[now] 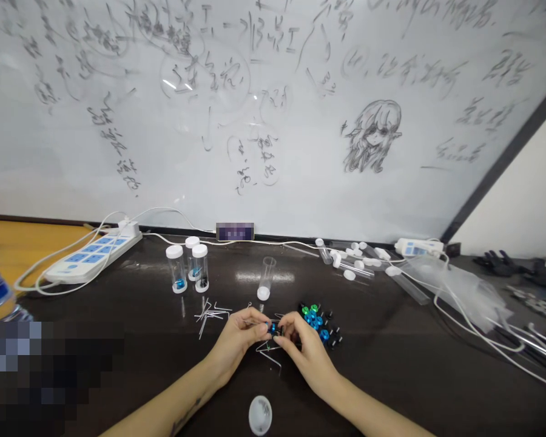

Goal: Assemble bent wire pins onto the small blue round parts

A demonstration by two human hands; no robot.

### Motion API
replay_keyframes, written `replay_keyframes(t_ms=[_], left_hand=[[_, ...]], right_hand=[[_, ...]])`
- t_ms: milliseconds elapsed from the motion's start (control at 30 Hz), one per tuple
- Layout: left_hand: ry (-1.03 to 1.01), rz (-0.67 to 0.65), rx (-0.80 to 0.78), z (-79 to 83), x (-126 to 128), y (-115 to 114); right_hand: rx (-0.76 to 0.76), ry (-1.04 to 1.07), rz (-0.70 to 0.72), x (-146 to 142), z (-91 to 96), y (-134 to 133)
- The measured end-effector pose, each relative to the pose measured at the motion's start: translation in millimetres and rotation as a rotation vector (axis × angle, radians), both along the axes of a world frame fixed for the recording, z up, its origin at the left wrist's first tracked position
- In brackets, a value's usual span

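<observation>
My left hand [240,335] and my right hand [306,347] meet over the dark table, fingertips pinched round a small blue and black part [273,328]. The fingers partly cover it, so its exact kind cannot be made out. Just below it lie thin bent metal rods [269,357]. Beside my right hand is a loose pile of small blue, green and black knob-like parts [317,321]. More bent metal rods, like hex keys [212,313], lie left of my left hand. Behind the hands a clear tube [267,273] stands on its white cap.
Several white-capped clear tubes [177,270] stand at the back left, with small parts inside. A small whitish dish [260,416] sits at the front. Power strips [95,252], cables, loose tubes with caps [352,267] and a plastic bag [459,291] lie towards the whiteboard [277,200].
</observation>
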State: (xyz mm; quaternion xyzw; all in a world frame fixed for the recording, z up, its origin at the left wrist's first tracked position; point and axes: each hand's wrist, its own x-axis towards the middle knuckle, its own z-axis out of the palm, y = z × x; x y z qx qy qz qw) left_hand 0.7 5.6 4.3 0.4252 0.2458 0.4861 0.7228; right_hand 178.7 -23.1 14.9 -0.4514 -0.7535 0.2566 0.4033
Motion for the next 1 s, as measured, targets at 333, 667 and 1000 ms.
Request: replay_keyframes(t_ms=[333, 667, 1000], left_hand=[[0.022, -0.007, -0.005, 2.3, -0.2, -1.6], [-0.002, -0.002, -0.017, 0.8, -1.4, -1.7], [-0.001, -0.009, -0.018, 2.0, 0.0, -0.1]], right_hand=[[-0.017, -0.044, 0.01, 1.4, 3.6, -0.3], [0.01, 0.012, -0.005, 1.4, 1.0, 1.5], [-0.022, 0.002, 0.004, 1.2, 0.0, 0.4]])
